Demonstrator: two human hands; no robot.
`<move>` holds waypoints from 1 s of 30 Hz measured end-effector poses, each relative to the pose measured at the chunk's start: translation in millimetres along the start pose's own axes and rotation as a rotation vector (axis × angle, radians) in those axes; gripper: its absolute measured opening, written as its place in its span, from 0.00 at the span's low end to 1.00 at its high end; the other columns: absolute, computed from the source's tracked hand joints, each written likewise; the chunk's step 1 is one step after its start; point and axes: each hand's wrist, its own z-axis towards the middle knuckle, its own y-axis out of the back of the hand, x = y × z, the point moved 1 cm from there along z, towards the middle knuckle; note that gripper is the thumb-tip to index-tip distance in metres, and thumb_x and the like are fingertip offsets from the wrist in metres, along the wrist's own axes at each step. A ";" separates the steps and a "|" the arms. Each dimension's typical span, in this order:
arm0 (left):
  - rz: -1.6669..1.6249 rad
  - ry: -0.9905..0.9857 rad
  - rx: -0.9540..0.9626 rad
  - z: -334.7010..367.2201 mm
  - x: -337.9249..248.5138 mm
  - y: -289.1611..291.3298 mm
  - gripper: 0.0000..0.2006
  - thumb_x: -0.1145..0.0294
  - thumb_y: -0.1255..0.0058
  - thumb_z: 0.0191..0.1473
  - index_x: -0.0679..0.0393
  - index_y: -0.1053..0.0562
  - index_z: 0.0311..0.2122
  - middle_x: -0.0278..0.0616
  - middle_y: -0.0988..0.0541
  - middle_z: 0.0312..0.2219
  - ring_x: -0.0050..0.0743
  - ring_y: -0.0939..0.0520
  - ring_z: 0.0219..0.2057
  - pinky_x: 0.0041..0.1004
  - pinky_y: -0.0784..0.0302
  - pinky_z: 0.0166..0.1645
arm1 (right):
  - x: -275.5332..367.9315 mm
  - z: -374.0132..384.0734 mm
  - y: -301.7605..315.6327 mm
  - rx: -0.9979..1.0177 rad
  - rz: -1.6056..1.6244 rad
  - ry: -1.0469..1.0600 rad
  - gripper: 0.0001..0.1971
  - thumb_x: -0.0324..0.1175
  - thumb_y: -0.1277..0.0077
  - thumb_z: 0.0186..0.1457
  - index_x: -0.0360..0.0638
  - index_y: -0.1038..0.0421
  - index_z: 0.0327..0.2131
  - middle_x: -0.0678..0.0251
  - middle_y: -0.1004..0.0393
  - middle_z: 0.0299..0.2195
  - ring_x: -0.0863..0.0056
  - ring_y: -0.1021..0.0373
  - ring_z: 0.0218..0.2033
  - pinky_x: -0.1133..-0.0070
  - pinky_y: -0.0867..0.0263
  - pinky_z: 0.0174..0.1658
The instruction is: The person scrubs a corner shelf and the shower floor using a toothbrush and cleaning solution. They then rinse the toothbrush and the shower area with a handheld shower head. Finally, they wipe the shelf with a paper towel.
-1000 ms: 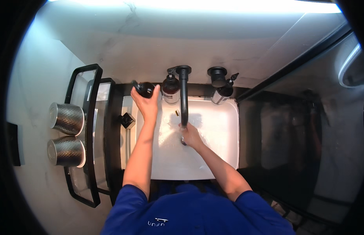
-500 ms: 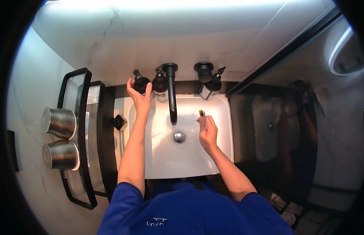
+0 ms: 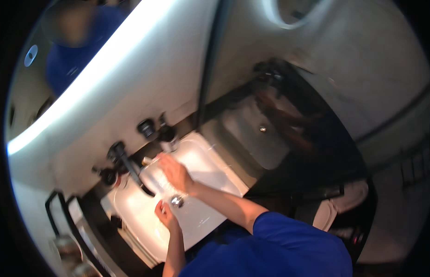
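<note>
White basin [image 3: 136, 207] shows, at its back rim, a small pale object [image 3: 147, 160] beside the right hand [image 3: 175, 174], whose outstretched fingers cannot be confirmed as gripping it, so a careless brush could drop it toward the chrome drain stopper [image 3: 177, 201] near the left hand [image 3: 167, 216], fingers curled, grasp unclear.

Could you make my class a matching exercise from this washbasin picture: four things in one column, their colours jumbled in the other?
Things
1. Faucet spout
2. Drain stopper
3. Sink basin
4. Short-sleeved shirt

Colours
A. White
B. Blue
C. Shiny silver
D. Black

Right pairs
1-D, 2-C, 3-A, 4-B
</note>
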 end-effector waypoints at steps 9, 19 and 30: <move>0.494 -0.624 0.308 -34.1 -60.4 -12.1 0.13 0.67 0.44 0.63 0.71 0.21 0.38 0.56 0.18 0.40 0.45 0.20 0.45 0.37 0.28 0.54 | 121.7 -151.9 94.0 -0.016 -1.065 -0.423 0.15 0.39 0.46 0.61 0.45 0.30 0.47 0.57 0.27 0.42 0.53 0.26 0.42 0.60 0.30 0.46; 0.482 -0.626 1.159 -217.7 -100.3 -75.6 0.10 0.75 0.45 0.59 0.66 0.23 0.26 0.49 0.23 0.21 0.43 0.23 0.23 0.36 0.30 0.30 | 197.1 -412.2 225.5 -0.365 -0.879 -0.630 0.10 0.38 0.48 0.62 0.42 0.26 0.38 0.55 0.23 0.36 0.49 0.25 0.40 0.59 0.29 0.43; 0.224 -0.920 1.697 -568.9 -111.6 -245.1 0.09 0.72 0.41 0.57 0.61 0.21 0.43 0.49 0.18 0.44 0.51 0.18 0.45 0.39 0.23 0.50 | 323.8 -701.1 362.4 -0.986 -0.856 -0.891 0.14 0.40 0.43 0.59 0.40 0.23 0.42 0.52 0.20 0.32 0.51 0.23 0.33 0.62 0.27 0.38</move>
